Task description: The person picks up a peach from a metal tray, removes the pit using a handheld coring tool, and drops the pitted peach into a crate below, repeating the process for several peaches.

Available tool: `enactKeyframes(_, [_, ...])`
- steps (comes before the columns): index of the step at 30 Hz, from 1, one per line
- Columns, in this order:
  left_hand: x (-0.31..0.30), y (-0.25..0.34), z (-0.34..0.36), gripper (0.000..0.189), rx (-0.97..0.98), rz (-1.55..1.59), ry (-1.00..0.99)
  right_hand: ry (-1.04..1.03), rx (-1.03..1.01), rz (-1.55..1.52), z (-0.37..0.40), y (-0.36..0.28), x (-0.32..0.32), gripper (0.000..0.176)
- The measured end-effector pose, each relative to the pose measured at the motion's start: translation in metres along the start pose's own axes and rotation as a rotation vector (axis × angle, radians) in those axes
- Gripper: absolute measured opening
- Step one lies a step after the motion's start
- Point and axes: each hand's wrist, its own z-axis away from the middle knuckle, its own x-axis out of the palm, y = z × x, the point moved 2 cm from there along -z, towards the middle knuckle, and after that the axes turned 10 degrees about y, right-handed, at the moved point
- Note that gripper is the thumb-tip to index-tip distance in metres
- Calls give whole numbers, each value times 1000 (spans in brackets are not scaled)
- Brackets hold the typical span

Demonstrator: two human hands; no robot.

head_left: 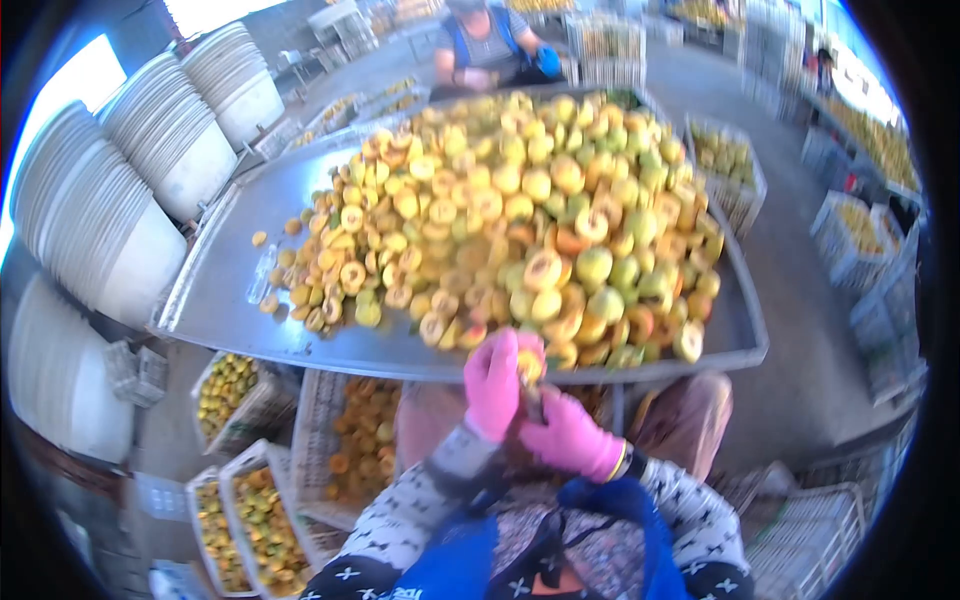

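Note:
Both of my hands wear pink gloves and meet just in front of the near edge of a metal table (215, 275). My left hand (493, 385) is closed around a yellow-orange fruit (530, 366). Close beside it, on the right and slightly lower, my right hand (572, 437) is closed on a small dark tool (533, 402), whose upper end reaches the fruit; its exact shape is blurred. A large heap of whole and halved yellow-green fruit (500, 210) covers much of the table, some halves showing hollow brown centres.
Crates of fruit (270, 520) stand at lower left, and another crate (312, 450) sits under the table edge by my legs. Stacked white tubs (95, 210) line the left side. Across the table sits a co-worker (485, 45). Empty crates (810, 535) are at lower right.

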Motion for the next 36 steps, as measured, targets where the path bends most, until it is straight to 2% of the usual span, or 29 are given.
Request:
enactKeyframes(2, [-4, 7, -4, 36, -141, 52, -143, -316, 536, -516, -14, -45, -24, 12])
enactKeyframes(4, [-4, 15, -7, 34, -135, 8, -217, -381, 650, -686, -16, -67, -32, 11])
enactKeyframes(7, [-11, 10, -4, 34, -83, -185, -203, -423, 645, -718, -17, -76, -34, 11])
enactKeyframes(10, [-13, 13, 3, 35, -101, -225, -165, -448, 679, -676, -10, -66, -30, 13])
enactKeyframes(11, [-12, 16, 2, 36, -199, -161, -206, -462, 660, -659, -11, -64, -31, 13])
enactKeyframes(13, [-17, 7, -3, 38, -282, -204, -223, -411, 573, -405, -6, -58, -29, 15])
enactKeyframes(14, [-18, 3, -5, 39, -327, -227, -235, -341, 492, -170, -4, -51, -24, 16])
enactKeyframes(17, [-4, 6, 10, 40, -385, -16, 86, -209, 463, -171, 8, -27, -14, 20])
enactKeyframes(18, [-2, 9, 8, 40, -402, 46, 171, -314, 725, -211, -7, -49, -20, 20])
enactKeyframes(19, [-5, 4, 7, 40, -378, 116, 110, -333, 654, -265, -15, -48, -22, 20])
enactKeyframes(20, [-9, -3, 3, 41, -264, 65, 63, -358, 603, -322, -14, -44, -22, 20])
enactKeyframes(22, [-19, -18, 1, 42, -91, -53, 1, -347, 592, -217, -10, -38, -17, 21])
enactKeyframes(25, [-8, -3, 6, 46, -212, 102, 184, -81, 129, 47, 5, -12, 6, 24])
enactKeyframes(27, [-2, 10, 8, 46, -303, 190, 289, -18, -121, 148, -2, -31, 6, 25])
enactKeyframes(28, [-3, 7, 8, 47, -252, 173, 280, 19, -176, 194, -3, -28, 8, 25])
enactKeyframes(30, [-7, 2, 10, 49, -159, 136, 264, 15, -144, 164, 0, -17, 15, 24])
enactKeyframes(31, [-12, 2, 11, 50, -232, 125, 238, 9, -131, 147, -1, -16, 18, 24])
enactKeyframes(32, [-17, 5, 10, 51, -302, 116, 212, -151, 201, -31, -1, -11, 14, 22])
enactKeyframes(33, [-20, 7, 9, 52, -372, 108, 185, -309, 532, -211, -12, -32, 1, 20])
enactKeyframes(34, [-23, 5, 6, 53, -312, 89, 112, -466, 862, -393, -16, -47, -7, 19])
enactKeyframes(36, [-28, 3, 4, 55, -197, 52, -24, -523, 870, -519, -15, -51, -5, 13])
